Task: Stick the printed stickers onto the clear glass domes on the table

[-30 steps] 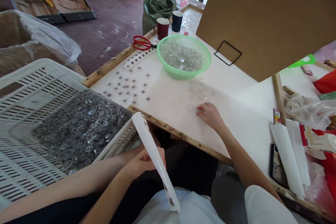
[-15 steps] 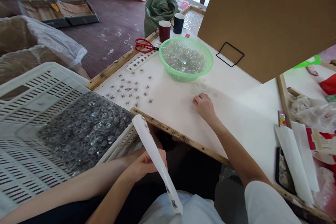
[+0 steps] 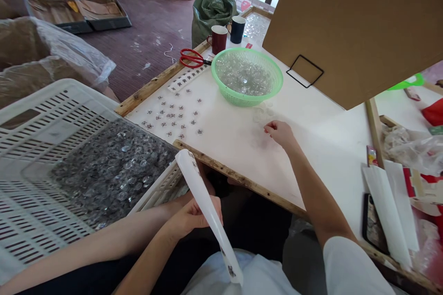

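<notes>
Left hand [image 3: 192,216] gripping sticker strip [image 3: 207,214], right hand [image 3: 282,132] perhaps pinching clear cabochon, green basket [image 3: 247,97] of cabochons

Red scissors [image 3: 191,58] lie beside two mugs [image 3: 228,34] — cardboard [image 3: 353,23] behind.

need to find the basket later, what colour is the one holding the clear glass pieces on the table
Light green, a mesh basket, clearest in the head view.

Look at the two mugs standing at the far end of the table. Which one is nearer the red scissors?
The dark red mug. It stands just beyond the red scissors, while the dark blue mug sits farther back.
</notes>
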The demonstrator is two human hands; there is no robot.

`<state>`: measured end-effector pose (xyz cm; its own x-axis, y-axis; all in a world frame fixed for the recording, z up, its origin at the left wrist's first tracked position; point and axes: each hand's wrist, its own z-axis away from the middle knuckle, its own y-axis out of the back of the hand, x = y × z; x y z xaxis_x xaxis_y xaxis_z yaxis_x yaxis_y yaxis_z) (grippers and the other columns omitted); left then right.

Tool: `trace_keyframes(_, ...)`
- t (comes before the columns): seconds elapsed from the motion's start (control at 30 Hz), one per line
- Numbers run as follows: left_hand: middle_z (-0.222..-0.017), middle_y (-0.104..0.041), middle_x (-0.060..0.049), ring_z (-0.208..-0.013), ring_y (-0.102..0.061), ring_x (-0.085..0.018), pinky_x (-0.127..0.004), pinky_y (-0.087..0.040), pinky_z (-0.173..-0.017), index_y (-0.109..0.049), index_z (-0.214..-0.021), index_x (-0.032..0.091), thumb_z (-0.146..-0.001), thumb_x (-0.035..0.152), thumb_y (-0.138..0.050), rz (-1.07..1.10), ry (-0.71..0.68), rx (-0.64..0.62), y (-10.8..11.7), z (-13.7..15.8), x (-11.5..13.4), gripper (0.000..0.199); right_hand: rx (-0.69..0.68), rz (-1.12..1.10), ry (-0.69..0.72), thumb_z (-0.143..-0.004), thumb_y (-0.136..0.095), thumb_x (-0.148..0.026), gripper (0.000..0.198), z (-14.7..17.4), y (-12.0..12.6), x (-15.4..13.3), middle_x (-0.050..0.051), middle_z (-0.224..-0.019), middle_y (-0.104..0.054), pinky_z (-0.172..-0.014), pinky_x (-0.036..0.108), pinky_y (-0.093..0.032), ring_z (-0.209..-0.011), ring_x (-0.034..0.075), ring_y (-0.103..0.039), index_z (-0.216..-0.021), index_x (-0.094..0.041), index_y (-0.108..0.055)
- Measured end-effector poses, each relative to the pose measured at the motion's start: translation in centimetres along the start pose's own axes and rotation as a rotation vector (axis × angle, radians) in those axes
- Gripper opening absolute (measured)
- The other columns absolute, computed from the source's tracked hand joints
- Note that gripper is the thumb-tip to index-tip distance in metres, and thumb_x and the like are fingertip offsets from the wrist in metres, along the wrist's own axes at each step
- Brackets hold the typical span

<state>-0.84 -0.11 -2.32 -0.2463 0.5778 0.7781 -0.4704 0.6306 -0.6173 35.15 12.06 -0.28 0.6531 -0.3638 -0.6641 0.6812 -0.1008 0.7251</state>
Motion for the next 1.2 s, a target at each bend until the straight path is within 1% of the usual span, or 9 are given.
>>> trace_keyframes(0.13, -0.077, -0.059, -0.005, -0.074, -0.058, -0.019, -0.033, -0.045, -0.07, -0.066, -0.079, 0.014, -0.077, 0.038, -0.076, -0.01, 0.01, -0.024, 0.0, -0.1, -0.2, 0.025, 0.203, 0.256, 0.224, -0.083, -0.056, -0.024, 0.015, 0.7, -0.3, 1.0, 0.01, -0.1, -0.065, -0.077, 0.038, -0.046, -0.087, 0.023, -0.059, -0.091, -0.02, -0.068)
trace_keyframes(0.2, -0.077, -0.059, -0.005, -0.074, -0.058, -0.019, -0.033, -0.045, -0.07, -0.066, -0.079, 0.014, -0.076, 0.037, -0.076, -0.018, 0.011, -0.018, 0.2, -0.1, -0.4, 0.025, 0.238, 0.344, 0.31, -0.085, -0.054, -0.023, 0.017, 0.7, -1.1, 1.1, 0.014, -0.104, -0.062, -0.077, 0.041, -0.047, -0.096, 0.027, -0.055, -0.093, -0.019, -0.068)
trace_keyframes(0.3, -0.076, -0.059, -0.004, -0.074, -0.057, -0.019, -0.032, -0.044, -0.07, -0.065, -0.079, 0.015, -0.077, 0.037, -0.075, -0.03, -0.011, 0.018, 0.5, -0.1, -0.8, 0.025, 0.254, 0.402, 0.37, -0.088, -0.048, -0.022, 0.021, 0.6, -2.2, 0.9, 0.015, -0.102, -0.06, -0.076, 0.041, -0.047, -0.1, 0.03, -0.052, -0.091, -0.019, -0.069)
trace_keyframes(0.4, -0.077, -0.059, -0.004, -0.074, -0.057, -0.018, -0.031, -0.043, -0.07, -0.065, -0.079, 0.015, -0.077, 0.038, -0.075, -0.033, -0.029, 0.032, 0.7, 0.0, -0.8, 0.025, 0.263, 0.399, 0.372, -0.088, -0.052, -0.024, 0.019, 0.9, -2.2, 1.1, 0.015, -0.102, -0.059, -0.079, 0.043, -0.048, -0.099, 0.03, -0.052, -0.096, -0.019, -0.069)
trace_keyframes(0.53, -0.078, -0.059, -0.005, -0.074, -0.057, -0.019, -0.032, -0.043, -0.07, -0.066, -0.079, 0.014, -0.076, 0.039, -0.076, -0.026, 0.012, 0.0, 0.4, 0.0, -0.6, 0.027, 0.225, 0.385, 0.395, -0.087, -0.055, -0.025, 0.02, 2.0, -1.7, 2.0, 0.015, -0.104, -0.061, -0.083, 0.043, -0.047, -0.1, 0.031, -0.052, -0.101, -0.019, -0.068)
trace_keyframes(0.77, -0.077, -0.059, -0.004, -0.074, -0.057, -0.019, -0.032, -0.044, -0.07, -0.066, -0.079, 0.015, -0.076, 0.038, -0.076, -0.019, -0.003, 0.007, 0.4, -0.1, -0.7, 0.025, 0.241, 0.388, 0.37, -0.091, -0.046, -0.022, 0.022, 2.2, -1.1, 2.7, 0.012, -0.101, -0.063, -0.08, 0.041, -0.046, -0.097, 0.028, -0.053, -0.088, -0.021, -0.068)
trace_keyframes(1.03, -0.078, -0.059, -0.005, -0.075, -0.058, -0.019, -0.032, -0.044, -0.07, -0.066, -0.08, 0.014, -0.077, 0.037, -0.075, -0.033, 0.016, -0.002, 0.2, -0.1, -0.4, 0.025, 0.265, 0.397, 0.381, -0.087, -0.05, -0.019, 0.016, 2.2, -1.2, 2.6, 0.016, -0.103, -0.058, -0.086, 0.045, -0.044, -0.103, 0.031, -0.048, -0.086, -0.019, -0.066)
trace_keyframes(1.13, -0.077, -0.059, -0.004, -0.074, -0.058, -0.018, -0.032, -0.044, -0.07, -0.066, -0.079, 0.015, -0.077, 0.036, -0.076, -0.016, 0.003, 0.009, 0.1, -0.1, -0.5, 0.024, 0.302, 0.329, 0.378, -0.086, -0.048, -0.018, 0.016, 2.0, -0.7, 2.3, 0.016, -0.103, -0.059, -0.087, 0.045, -0.044, -0.103, 0.03, -0.05, -0.085, -0.019, -0.064)
trace_keyframes(1.2, -0.076, -0.058, -0.004, -0.073, -0.058, -0.018, -0.032, -0.045, -0.07, -0.066, -0.079, 0.015, -0.076, 0.037, -0.077, 0.001, 0.006, 0.011, 0.1, -0.1, -0.5, 0.025, 0.272, 0.204, 0.295, -0.085, -0.05, -0.022, 0.013, 1.7, 0.0, 2.0, 0.012, -0.095, -0.061, -0.082, 0.042, -0.046, -0.092, 0.026, -0.054, -0.082, -0.019, -0.063)
